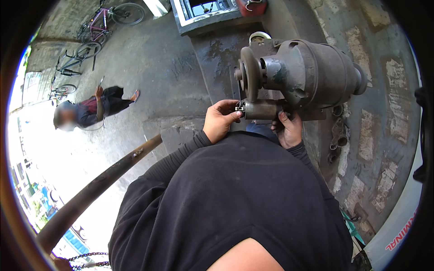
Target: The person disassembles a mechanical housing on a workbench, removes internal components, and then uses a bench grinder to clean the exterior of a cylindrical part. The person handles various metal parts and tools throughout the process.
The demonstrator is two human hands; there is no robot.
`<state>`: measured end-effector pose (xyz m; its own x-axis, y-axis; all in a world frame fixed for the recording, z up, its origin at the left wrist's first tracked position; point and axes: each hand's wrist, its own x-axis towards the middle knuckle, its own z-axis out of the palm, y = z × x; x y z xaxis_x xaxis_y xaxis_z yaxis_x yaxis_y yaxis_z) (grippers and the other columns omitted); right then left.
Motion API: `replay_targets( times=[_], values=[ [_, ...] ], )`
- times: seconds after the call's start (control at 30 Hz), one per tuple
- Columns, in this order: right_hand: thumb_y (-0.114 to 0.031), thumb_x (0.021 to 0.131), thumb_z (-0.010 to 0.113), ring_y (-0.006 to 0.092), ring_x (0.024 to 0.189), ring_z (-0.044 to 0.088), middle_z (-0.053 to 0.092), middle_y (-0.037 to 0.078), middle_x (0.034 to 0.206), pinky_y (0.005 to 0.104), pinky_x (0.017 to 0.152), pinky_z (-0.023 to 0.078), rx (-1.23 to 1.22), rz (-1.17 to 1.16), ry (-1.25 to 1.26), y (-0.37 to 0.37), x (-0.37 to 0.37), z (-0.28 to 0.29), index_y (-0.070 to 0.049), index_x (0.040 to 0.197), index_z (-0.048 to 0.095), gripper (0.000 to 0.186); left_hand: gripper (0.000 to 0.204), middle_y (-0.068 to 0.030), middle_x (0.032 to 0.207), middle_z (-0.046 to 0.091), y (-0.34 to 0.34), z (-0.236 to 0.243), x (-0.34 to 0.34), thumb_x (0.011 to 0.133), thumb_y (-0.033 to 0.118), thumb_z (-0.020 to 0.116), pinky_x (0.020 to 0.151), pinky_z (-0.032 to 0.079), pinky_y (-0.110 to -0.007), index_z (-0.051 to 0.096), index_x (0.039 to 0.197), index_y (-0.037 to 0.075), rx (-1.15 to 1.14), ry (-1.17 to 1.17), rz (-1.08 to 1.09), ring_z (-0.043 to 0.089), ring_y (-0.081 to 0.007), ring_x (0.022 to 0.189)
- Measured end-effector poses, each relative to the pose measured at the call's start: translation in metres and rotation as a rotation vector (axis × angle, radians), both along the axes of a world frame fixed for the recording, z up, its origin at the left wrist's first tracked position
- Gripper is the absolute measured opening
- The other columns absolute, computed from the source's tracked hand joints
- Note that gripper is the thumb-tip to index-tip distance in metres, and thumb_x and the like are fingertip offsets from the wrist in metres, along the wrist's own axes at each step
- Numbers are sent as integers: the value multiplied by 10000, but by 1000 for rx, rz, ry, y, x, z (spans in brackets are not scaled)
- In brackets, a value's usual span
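Note:
A grey metal cylinder (261, 109) lies level across the front of my body, just below a bench grinder (312, 72). My left hand (218, 122) closes on its left end, thumb and fingers pinching around a small bright metal fitting (240, 108) there. Around the right end my right hand (289, 129) is closed, thumb on top and fingers curled underneath. The grinder's round wheel (249, 74) stands directly above the cylinder; its lower rim reaches the cylinder's upper side, though I cannot tell whether they touch. Whether the wheel turns cannot be seen.
Worn metal parts (338, 135) lie right of the grinder, by a patched wall (361, 108). A rusty pole (99, 187) slants at my left. Farther left, a person (92, 108) stands near parked bicycles (97, 27). A red container (251, 8) sits at the top.

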<state>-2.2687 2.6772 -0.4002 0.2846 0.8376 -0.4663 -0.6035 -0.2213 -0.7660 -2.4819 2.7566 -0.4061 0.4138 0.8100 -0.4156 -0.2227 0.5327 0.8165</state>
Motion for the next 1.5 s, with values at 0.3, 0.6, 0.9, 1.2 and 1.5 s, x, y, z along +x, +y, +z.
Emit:
replay_targets(
  times=[0.3,0.6,0.9,1.2,1.5],
  values=[
    [-153,854,713,167,680,600,593,42,893,308,554,505,-32,76,37,15,-16,-6,-45,1182,503,404,324,-96,991,675,20,0,-16,833,-45,651,759,527,-266,595,1152,-36,-6,52,38,633,-146,898],
    [-35,846,684,176,842,597,603,78,1043,315,632,510,173,135,31,9,0,-6,-54,1244,478,449,383,-77,1068,641,12,11,-8,823,-115,594,828,505,-251,548,1192,-18,216,134,-38,611,-139,984],
    [8,858,648,177,863,592,600,80,1068,308,640,506,159,123,85,9,-7,-21,-40,1272,458,458,374,-87,1106,617,20,0,-15,818,-129,594,901,490,-288,524,1168,-16,271,131,-61,607,-152,1012],
    [-7,861,651,181,860,585,595,81,1063,316,654,495,167,72,46,5,-5,-9,-46,1263,459,448,459,-158,1126,568,12,-8,-6,797,-180,563,883,513,-333,302,1083,67,272,-30,19,600,-203,1020],
    [-18,860,659,172,797,604,612,74,1025,303,599,509,116,81,41,12,-17,-12,-55,1232,485,413,455,-151,1093,560,23,-8,-17,801,-186,557,874,506,-333,295,1056,84,299,-16,-2,586,-194,1015]
  ],
)
